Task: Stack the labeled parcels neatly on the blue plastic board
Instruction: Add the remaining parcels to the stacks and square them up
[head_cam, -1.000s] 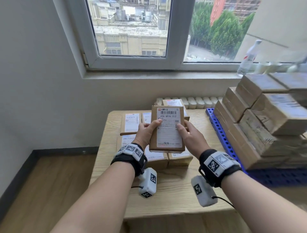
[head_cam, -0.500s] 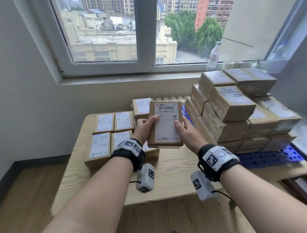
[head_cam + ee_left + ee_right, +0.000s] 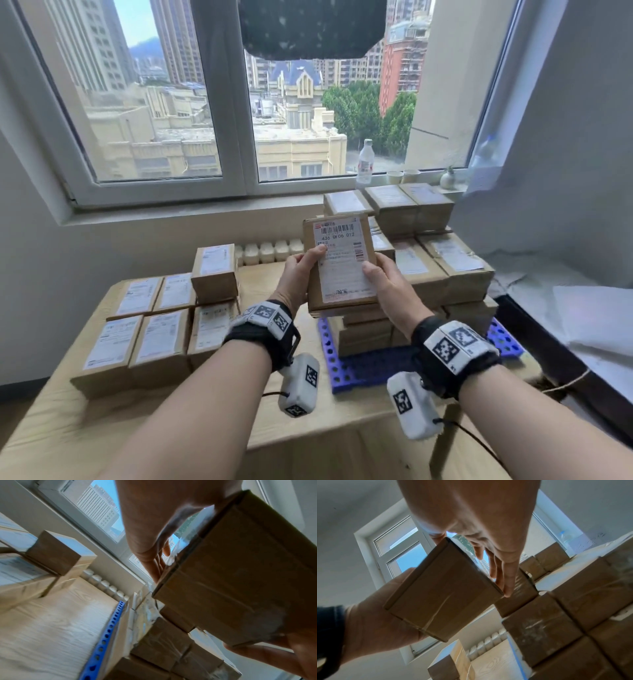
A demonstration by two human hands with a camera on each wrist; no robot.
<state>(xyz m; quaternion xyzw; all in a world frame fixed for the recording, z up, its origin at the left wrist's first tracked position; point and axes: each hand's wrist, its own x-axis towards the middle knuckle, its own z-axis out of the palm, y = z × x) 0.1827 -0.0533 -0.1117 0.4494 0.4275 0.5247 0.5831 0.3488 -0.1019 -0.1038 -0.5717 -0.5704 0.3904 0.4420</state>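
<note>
Carrying step: left hand (image 3: pixel 297 274) and right hand (image 3: pixel 388 284) are each gripping a side edge of one labeled parcel (image 3: pixel 340 262), holding it in the air above the near-left part of the stack (image 3: pixel 428 260) on the blue board (image 3: pixel 363 371). Next move is probably calling for squaring it over a column; which one is unclear. Bare board is showing nearside of the stack; unstacked parcels (image 3: pixel 150 329) are waiting well left.

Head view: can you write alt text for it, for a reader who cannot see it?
Both hands, left and right, hold a labeled parcel up before a stack of parcels on a blue plastic board. More parcels lie on the wooden table, under a window.
</note>
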